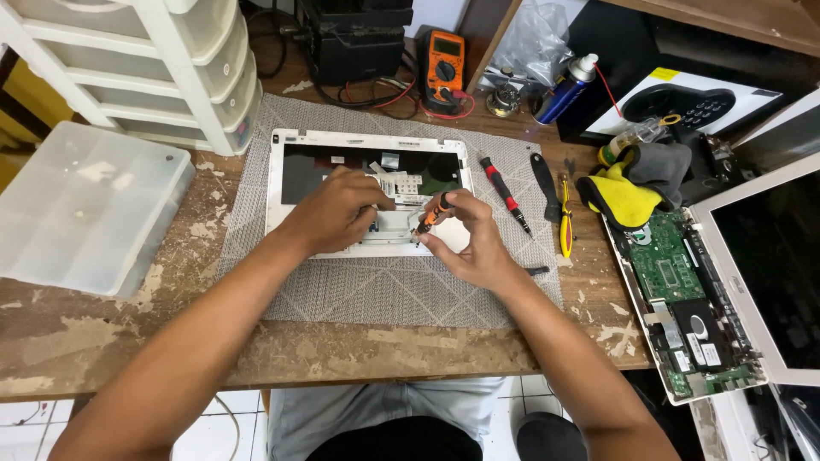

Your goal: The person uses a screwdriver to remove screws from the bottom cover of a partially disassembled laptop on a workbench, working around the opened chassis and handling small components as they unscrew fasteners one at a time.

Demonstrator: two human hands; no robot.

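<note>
A white laptop top case (286, 141), keyboard removed, lies on a grey woven mat (376, 290) in the middle of the worn wooden table. My left hand (329, 213) rests palm-down on the case, fingers pressing near its touchpad area. My right hand (465, 235) grips a small orange-and-black screwdriver (434, 213), tilted, with its tip down on the case beside my left fingers.
To the right of the case lie a red-handled screwdriver (504, 192), a black pry tool (544, 183) and a yellow tool (565, 224). An opened laptop with a green board (675, 273) sits at the right edge. An orange multimeter (444, 64), a spray can (564, 90), white drawers (171, 68) and a clear box (85, 205) surround the mat.
</note>
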